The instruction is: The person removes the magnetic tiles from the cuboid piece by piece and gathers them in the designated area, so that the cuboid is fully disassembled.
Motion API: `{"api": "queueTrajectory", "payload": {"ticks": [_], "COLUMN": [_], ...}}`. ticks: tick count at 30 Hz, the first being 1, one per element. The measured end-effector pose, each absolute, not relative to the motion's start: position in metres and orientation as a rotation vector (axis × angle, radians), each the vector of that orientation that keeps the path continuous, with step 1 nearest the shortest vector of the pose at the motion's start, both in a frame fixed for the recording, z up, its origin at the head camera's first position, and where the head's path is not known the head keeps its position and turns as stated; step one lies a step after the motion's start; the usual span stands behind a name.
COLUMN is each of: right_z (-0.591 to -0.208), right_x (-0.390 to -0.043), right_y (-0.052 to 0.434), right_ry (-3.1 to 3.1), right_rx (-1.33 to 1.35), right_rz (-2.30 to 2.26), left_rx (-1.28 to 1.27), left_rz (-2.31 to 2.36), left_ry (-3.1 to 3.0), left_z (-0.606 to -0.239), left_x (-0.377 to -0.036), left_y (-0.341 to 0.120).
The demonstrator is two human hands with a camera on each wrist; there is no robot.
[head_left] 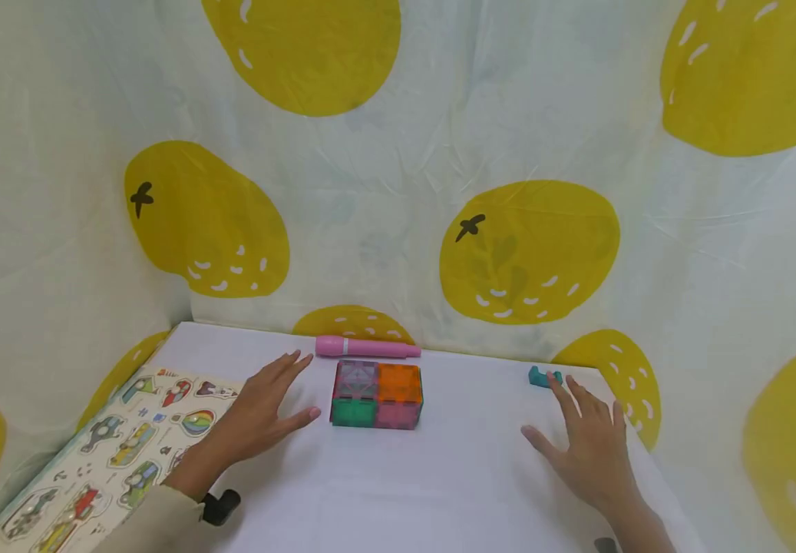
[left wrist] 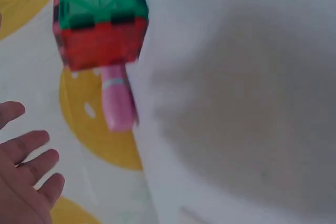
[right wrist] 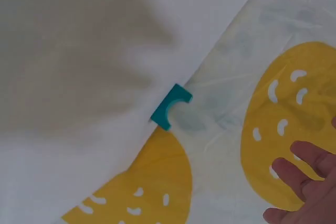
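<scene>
From our head we look forward and down across the white table (head_left: 439, 491) to the lemon-print cloth (head_left: 384, 223) at 12 o'clock. Our left wrist camera sits close and low, facing the tile block (left wrist: 100, 19) and pink pen (left wrist: 118, 103), both shared with the head view. Our right wrist camera, equally near, faces the teal piece (right wrist: 170, 107) at the table's far edge, at 2 o'clock from the head.

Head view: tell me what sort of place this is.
Probably a play table at home or in a playroom: a white table backed by a lemon-print cloth, with a block of coloured tiles and a picture puzzle board.
</scene>
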State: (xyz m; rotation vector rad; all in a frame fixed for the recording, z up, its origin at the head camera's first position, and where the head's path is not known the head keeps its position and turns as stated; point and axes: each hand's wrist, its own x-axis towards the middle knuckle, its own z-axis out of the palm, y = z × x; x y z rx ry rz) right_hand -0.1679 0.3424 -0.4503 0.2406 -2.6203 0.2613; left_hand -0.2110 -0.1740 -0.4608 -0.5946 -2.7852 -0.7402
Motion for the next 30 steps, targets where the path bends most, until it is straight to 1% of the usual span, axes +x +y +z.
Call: {"api": "queueTrajectory", "payload": {"ticks": [5,14,24,30], "right_z": [-0.456,-0.469,-0.474,-0.48], "right_x": [-0.177,-0.19,-0.215,-0.238], "right_y": [0.319,0.273,0.229,0.219], "right_ry": [-2.545,-2.683,-2.742,-2.782], "right_rx": [0.355,0.344,0.417,0.459], "right_rz": [0.44,0.701,1.089,1.304], "left_rx": [-0.621,-0.553,-0.559,-0.562], "left_rz": [-1.081,-1.703,-1.837,-1.875], "left_ry": [-2.76,-2.696,-2.656,-2.653], "left_z": [-0.475,-0.498,-0.507,-0.511], "left_x": [-0.227,-0.258,-0.265,-0.266], "left_y": [-0.154,-0.132,-0.131,-0.131]}}
